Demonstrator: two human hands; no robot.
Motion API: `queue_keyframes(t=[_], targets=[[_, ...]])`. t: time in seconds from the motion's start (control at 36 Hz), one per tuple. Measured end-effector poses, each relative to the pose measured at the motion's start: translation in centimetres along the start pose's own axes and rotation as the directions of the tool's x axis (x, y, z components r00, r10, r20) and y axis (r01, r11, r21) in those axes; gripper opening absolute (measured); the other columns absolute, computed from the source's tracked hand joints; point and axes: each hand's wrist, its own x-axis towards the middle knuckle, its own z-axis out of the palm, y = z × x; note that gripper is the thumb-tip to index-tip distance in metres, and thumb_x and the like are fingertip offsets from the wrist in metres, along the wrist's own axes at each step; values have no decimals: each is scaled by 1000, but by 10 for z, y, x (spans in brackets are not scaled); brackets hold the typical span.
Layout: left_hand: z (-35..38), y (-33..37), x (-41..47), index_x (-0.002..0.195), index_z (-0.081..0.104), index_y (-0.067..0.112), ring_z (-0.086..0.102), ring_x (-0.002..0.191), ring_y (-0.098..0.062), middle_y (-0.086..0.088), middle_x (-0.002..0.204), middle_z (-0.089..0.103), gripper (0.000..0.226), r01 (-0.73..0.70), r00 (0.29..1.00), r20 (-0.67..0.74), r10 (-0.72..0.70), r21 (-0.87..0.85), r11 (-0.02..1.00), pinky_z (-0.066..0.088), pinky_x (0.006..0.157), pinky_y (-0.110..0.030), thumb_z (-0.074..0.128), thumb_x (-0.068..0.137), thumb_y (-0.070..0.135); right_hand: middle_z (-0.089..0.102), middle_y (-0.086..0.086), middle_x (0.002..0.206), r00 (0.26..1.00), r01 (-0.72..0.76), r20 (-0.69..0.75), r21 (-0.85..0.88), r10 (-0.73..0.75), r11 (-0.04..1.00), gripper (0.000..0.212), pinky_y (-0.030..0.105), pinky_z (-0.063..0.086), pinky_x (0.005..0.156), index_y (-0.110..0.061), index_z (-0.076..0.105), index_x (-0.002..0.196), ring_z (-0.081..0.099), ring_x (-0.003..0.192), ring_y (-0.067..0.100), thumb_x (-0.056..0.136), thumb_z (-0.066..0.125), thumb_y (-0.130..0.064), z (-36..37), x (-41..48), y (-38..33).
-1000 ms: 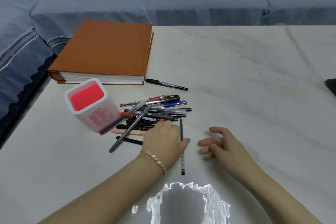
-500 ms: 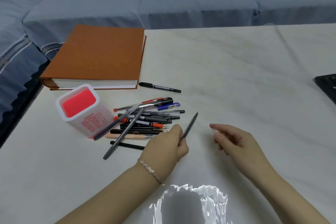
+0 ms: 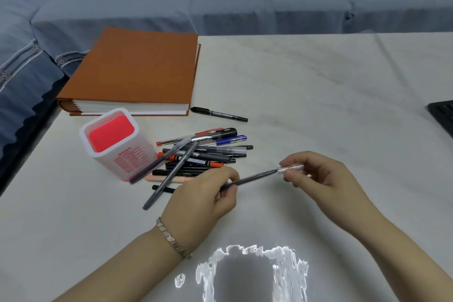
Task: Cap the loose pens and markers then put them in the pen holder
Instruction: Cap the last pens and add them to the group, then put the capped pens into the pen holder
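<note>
Your left hand [image 3: 203,193] grips a grey pen [image 3: 252,177], your right hand [image 3: 316,174] pinches its clear cap [image 3: 290,168] (holder [image 3: 115,144] looks empty, pile [image 3: 203,154] waits)

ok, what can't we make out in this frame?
Head view only:
- Tip of the grey pen: inside the clear cap pinched by the right hand; seating unclear.
- Near edge of the pen pile: covered by the left hand.
- Print on the pen holder: too small.
- The dark object: cut off by the right edge.
</note>
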Motion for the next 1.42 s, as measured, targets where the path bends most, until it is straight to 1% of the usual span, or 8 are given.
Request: queue_keyframes(t=[0.11,0.33,0.61,0.83,0.94,1.14,1.28,1.42], targets=[[-1,2,1,89,50,32,50,70,-11,9,70,55,23,-22,1000,-2,22,-10,1000,44,56,-22,34,75,43,68,-7,78,999,14,43,-29,-13,999,22,18,42,63,-38,65,81,57,77,31,81,63,-16,1,-1,-5],[-6,13,2,75,61,29,57,64,-3,16,56,58,9,86,996,23,-83,-234,968,43,59,-12,57,81,35,70,-15,63,994,86,66,12,-87,996,31,7,42,62,-33,68,70,59,60,0,77,67,-3,2,-5,-11],[-28,16,7,69,66,15,32,34,-3,6,46,52,13,608,784,568,-250,-623,492,23,33,-10,60,80,16,65,-24,65,954,238,206,-88,-216,967,18,8,43,64,-38,67,78,61,64,3,63,57,-42,1,-2,-27],[-43,1,5,76,69,23,58,61,-1,8,61,65,11,92,994,-47,-103,-202,975,42,58,-8,60,82,24,67,5,55,990,40,124,204,-67,978,25,13,44,51,-17,70,69,53,47,8,77,65,5,30,15,-36],[-54,-21,-2,83,69,18,56,74,-6,6,76,70,24,-129,977,-139,159,200,971,45,68,-22,49,84,31,64,4,53,981,-145,175,363,86,920,2,14,41,47,-10,67,74,50,46,10,73,66,-9,53,19,-37],[-98,-68,-19,132,38,13,28,127,-22,-12,138,35,67,395,760,-577,-298,47,918,22,103,-31,70,75,29,58,1,63,978,195,-118,200,-174,960,16,10,44,56,-17,64,79,55,55,1,85,55,-5,91,50,-81],[-120,-93,-23,143,8,18,12,140,-16,-2,153,10,105,539,666,-446,-598,-266,799,17,112,-36,76,65,34,59,-6,69,970,237,58,-40,-234,971,13,23,47,66,-26,62,80,62,73,12,85,55,-17,142,89,-111],[-119,-118,-18,142,14,21,25,136,-15,3,149,24,99,523,703,-274,-656,-424,739,29,108,-38,76,66,34,57,-11,73,938,294,261,-241,-230,925,27,12,41,62,-23,54,114,53,68,0,88,53,-25,166,103,-105]])
